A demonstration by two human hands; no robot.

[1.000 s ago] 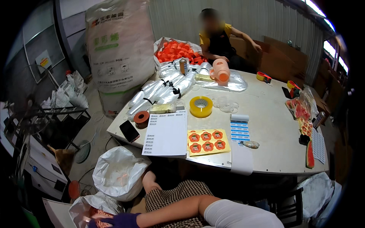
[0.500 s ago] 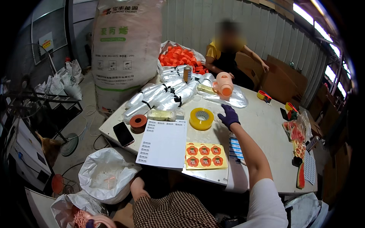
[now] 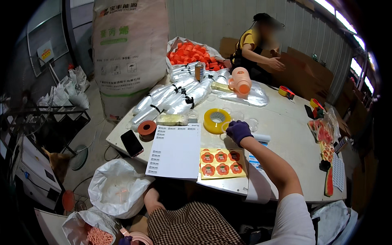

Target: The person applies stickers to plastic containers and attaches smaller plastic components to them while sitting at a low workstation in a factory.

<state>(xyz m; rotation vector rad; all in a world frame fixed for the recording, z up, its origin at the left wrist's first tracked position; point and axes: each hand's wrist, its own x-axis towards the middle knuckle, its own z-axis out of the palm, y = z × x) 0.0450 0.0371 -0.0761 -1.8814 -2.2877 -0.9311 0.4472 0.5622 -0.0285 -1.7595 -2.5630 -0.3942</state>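
Note:
Across the table reaches my right hand, in a purple glove, its fingers pinched on a thin clear ring. More clear rings lie beside it, and a roll of yellow tape is just to its left. At the lower edge shows part of my left hand, also gloved, closed on a round pink plastic piece; most of its fingers are cut off by the picture's edge. Nearer me than the right hand is a sheet of red flower-shaped stickers.
A paper stack, a black phone and a brown-red roll lie at left. Behind are bundled clear bags and a pink jug. White sacks stand lower left. A co-worker is at the far side.
My right hand has come nearer and closed on a clear ring. My left hand has shifted right with the pink piece. The co-worker has straightened and moved right.

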